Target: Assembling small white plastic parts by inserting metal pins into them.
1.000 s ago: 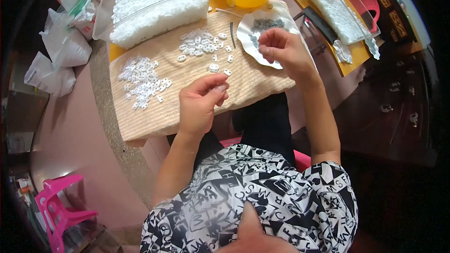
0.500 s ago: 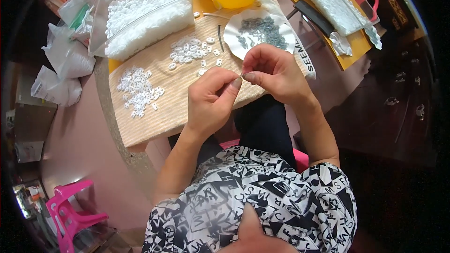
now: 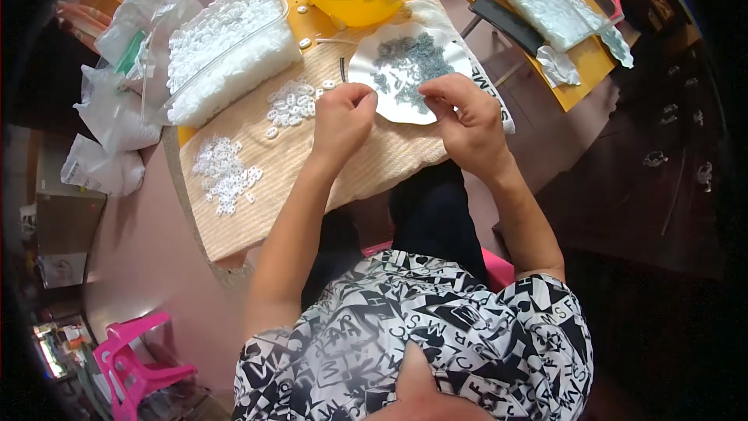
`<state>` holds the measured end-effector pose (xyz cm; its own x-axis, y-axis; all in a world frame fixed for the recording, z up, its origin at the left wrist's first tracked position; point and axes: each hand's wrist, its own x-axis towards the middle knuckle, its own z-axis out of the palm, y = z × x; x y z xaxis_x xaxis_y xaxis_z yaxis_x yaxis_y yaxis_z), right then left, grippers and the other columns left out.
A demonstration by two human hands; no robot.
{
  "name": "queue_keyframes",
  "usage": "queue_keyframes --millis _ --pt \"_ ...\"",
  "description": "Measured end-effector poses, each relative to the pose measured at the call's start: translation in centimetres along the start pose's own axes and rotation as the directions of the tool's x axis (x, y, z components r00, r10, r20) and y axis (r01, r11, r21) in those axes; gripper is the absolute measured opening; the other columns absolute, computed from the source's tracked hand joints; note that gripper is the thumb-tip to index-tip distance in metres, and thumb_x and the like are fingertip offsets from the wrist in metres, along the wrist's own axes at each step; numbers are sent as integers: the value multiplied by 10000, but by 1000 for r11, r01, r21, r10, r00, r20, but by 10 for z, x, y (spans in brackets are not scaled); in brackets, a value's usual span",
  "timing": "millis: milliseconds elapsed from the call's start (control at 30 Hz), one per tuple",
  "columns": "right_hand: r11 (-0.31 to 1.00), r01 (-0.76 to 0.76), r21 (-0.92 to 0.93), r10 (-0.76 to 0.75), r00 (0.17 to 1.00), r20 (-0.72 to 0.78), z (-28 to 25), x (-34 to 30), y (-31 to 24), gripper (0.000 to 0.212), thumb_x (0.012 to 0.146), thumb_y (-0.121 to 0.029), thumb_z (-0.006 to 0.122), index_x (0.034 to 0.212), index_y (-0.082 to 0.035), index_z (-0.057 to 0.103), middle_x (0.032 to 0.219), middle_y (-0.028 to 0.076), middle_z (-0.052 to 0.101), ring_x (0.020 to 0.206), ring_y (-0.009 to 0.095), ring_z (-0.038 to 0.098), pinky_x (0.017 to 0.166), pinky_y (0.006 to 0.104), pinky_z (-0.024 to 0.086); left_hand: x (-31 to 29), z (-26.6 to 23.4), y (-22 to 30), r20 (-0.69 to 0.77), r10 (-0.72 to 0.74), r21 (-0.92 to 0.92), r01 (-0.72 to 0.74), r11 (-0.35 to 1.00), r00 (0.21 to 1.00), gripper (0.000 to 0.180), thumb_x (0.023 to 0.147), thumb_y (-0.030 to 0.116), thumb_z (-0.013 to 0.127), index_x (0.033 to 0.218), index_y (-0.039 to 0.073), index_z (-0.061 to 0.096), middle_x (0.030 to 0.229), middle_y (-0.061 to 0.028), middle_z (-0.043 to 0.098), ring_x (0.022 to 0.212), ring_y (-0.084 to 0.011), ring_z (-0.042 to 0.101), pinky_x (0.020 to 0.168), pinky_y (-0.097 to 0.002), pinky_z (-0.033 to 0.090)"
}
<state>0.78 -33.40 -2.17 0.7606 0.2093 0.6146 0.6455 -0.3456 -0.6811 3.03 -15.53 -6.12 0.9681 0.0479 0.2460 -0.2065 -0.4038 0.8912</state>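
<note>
My left hand (image 3: 343,123) is closed in a pinch near the plate's left edge. If anything is between its thumb and forefinger, it is too small to make out. Over the right part of a wavy-rimmed white plate (image 3: 405,114), my right hand (image 3: 473,121) pinches thumb and fingers together, its contents hidden. Many tiny grey pieces (image 3: 425,54) lie on that plate. Left of my left hand is a loose pile of white oval pieces with dark holes (image 3: 291,106). A second pile of small white pieces (image 3: 224,171) sits further left on the beige ribbed cloth (image 3: 288,171).
A clear bin heaped with white pieces (image 3: 234,47) stands at the back left, beside a yellow tub (image 3: 351,6) holding pale pieces. Another clear bin (image 3: 538,4) and a dark flat object (image 3: 506,22) are at the right. Plastic bags (image 3: 117,109) and a pink stool (image 3: 136,362) are leftward.
My hands, which met fingertip to fingertip, have come apart. The left has moved slightly up and left, and the right now reaches over the plate's edge. The view has shifted a little.
</note>
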Motion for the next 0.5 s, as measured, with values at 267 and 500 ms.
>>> queue_keyframes --millis 267,500 --pt "985 -171 33 171 985 -18 -6 -6 13 118 744 49 528 844 1 570 784 139 571 711 246 580 639 295 462 15 9 -13 176 268 438 -319 841 947 101 698 108 628 734 14 631 709 -175 578 659 -303 577 608 -345 461" --pt "927 -355 125 350 935 57 8 -7 4 74 796 -24 528 858 6 556 768 114 574 714 188 562 669 268 440 0 -11 2 159 -23 167 -4 986 987 194 726 94 635 876 -30 629 718 -92 610 626 -159 568 562 -275 447"
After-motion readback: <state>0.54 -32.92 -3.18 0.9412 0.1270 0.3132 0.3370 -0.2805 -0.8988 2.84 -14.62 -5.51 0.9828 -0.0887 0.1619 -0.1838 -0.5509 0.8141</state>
